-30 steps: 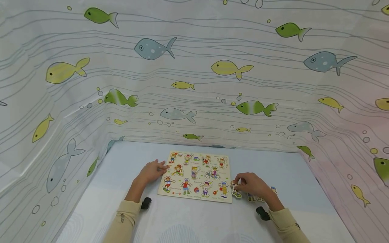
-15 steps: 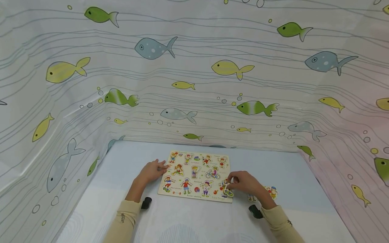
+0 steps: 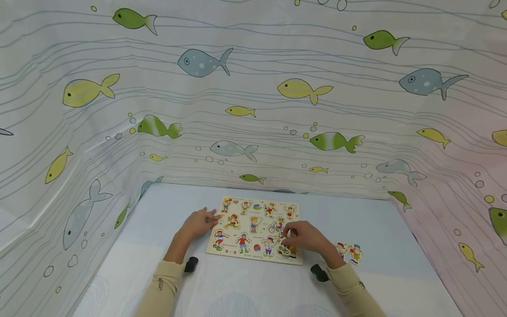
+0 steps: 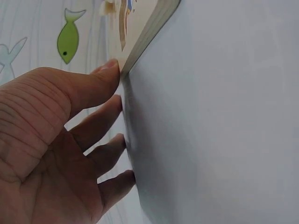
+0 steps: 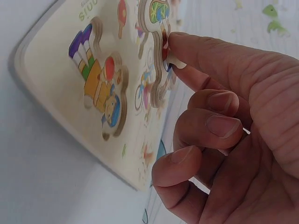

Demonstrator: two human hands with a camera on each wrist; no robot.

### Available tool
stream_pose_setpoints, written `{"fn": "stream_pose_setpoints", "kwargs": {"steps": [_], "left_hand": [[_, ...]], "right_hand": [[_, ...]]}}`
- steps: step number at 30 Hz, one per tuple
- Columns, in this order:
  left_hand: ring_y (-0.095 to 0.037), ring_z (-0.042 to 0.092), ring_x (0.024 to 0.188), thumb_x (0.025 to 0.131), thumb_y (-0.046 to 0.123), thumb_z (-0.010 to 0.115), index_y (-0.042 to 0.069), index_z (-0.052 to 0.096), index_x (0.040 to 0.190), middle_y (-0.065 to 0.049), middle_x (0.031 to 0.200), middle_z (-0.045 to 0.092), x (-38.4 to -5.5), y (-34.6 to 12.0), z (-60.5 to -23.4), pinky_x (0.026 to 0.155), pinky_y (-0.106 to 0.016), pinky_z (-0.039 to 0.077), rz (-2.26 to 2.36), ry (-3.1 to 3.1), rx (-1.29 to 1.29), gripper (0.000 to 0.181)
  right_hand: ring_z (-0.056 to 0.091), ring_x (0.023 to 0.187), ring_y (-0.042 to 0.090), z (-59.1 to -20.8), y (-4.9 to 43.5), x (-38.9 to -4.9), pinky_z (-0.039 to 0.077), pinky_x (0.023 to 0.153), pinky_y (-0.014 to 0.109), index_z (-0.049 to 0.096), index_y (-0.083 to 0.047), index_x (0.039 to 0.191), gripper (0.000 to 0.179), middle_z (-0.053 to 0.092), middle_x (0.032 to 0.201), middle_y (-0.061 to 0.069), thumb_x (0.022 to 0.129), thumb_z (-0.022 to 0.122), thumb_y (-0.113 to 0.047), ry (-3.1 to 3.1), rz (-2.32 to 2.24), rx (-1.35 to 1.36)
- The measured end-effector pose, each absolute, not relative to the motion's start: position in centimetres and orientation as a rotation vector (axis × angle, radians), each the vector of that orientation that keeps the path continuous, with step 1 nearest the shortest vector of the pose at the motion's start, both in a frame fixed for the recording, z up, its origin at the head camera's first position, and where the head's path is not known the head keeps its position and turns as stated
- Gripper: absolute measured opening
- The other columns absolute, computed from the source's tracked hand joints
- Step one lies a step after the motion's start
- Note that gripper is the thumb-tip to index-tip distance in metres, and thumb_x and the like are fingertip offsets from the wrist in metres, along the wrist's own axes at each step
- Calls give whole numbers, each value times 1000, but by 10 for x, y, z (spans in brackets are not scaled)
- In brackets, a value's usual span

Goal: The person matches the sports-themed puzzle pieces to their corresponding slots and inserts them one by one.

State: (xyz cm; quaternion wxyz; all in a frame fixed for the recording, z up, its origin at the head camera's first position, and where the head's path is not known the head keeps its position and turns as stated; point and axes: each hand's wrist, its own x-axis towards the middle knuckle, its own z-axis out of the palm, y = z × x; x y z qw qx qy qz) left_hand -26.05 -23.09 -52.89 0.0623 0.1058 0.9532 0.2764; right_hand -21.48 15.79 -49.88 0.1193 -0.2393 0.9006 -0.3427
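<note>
A wooden puzzle board (image 3: 273,259) with cartoon sports figures lies on the table. My left hand (image 3: 199,223) rests at its left edge; in the left wrist view the thumb touches the board's corner while the other fingertips rest on the table. With thumb and index finger, my right hand (image 3: 306,237) pinches a figure-shaped puzzle piece (image 5: 159,14) with patterned green shoes. It is held over the right part of the board. The other right fingers are curled and hold nothing. In the right wrist view, a printed figure with a blue cap (image 5: 99,88) shows near the board's corner.
Loose puzzle pieces (image 3: 355,254) lie on the table right of the board, partly behind my right wrist. A pale tablecloth (image 3: 245,290) covers the table. A fish-patterned curtain (image 3: 269,132) encloses the back and sides.
My right hand has carried the puzzle piece leftward from beside the board to over its right part, uncovering loose pieces on the table. The left hand has stayed at the board's edge.
</note>
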Motion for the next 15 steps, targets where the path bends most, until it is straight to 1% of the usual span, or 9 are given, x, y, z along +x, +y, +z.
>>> {"fn": "stream_pose_setpoints", "kwargs": {"steps": [2,9,15], "left_hand": [[-44,31,140,94,20,68,9,71,120,-11,142,52,-261,-231,-529,112,-60,26,832,2886,317,28],[-44,31,140,94,21,68,10,70,120,-10,142,52,-262,-231,-529,113,-60,25,833,2883,305,28],[-45,32,139,93,19,69,9,71,119,-12,141,53,-261,-231,-527,112,-61,26,836,2883,328,28]], "right_hand": [[39,55,4,-501,154,-216,32,49,21,70,-17,94,14,43,62,-11,87,77,-26,2636,-996,-703],[40,54,5,-506,140,-219,33,48,21,69,-16,89,7,45,62,-9,89,75,-21,2650,-985,-763],[42,54,6,-505,138,-218,34,48,23,69,-19,87,8,46,61,-9,88,76,-22,2715,-882,-704]]}}
